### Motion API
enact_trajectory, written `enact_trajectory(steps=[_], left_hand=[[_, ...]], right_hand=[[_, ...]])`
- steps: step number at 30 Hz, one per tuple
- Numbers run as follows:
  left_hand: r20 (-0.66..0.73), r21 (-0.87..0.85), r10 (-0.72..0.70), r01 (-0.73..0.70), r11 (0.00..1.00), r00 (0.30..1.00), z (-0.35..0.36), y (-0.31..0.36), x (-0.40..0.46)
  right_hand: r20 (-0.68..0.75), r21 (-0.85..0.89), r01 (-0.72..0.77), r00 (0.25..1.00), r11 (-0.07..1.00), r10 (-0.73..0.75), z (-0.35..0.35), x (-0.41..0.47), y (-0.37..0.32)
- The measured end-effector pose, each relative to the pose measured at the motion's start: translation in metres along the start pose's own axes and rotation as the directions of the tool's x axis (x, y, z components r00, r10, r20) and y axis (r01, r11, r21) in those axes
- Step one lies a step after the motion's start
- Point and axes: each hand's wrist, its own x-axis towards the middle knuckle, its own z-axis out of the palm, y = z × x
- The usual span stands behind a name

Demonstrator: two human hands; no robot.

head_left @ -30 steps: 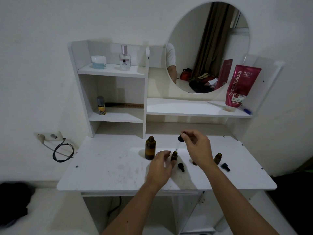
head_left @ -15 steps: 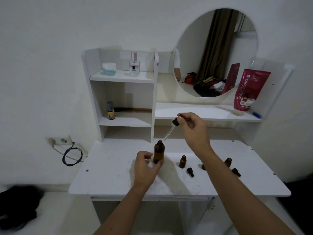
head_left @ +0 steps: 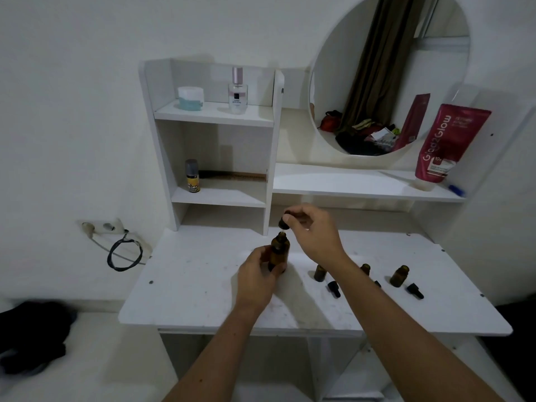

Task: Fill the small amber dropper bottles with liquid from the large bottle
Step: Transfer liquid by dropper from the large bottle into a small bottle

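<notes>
Dropper (head_left: 283,223) now plunges vertically into upright large bottle (head_left: 279,254).

We see a dim, grayish room under soft overhead light. Faint shadows fall from the arms onto the white table (head_left: 188,288) toward 5 o'clock. Wide-angle bending curves the shelf (head_left: 214,114) and the mirror (head_left: 342,68) near 1 o'clock. Fine detail looks soft and slightly smeared.

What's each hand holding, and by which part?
Left hand grips the large bottle around its lower body. Right hand pinches a dropper by its black bulb, right above the bottle's mouth.
</notes>
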Motion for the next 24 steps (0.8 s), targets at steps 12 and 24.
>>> enact_trajectory(steps=[12,24], left_hand=[[0.01,0.018,0.009,-0.009,1.0,1.0,0.001,-0.001,-0.002],[-0.007,0.042,0.001,-0.001,0.999,1.0,-0.001,0.002,-0.007]], right_hand=[[0.007,-0.124,-0.026,1.0,0.992,0.027,0.009,-0.003,0.013],[0.0,0.091,-0.057,0.998,0.994,0.058,-0.016,0.004,-0.012]])
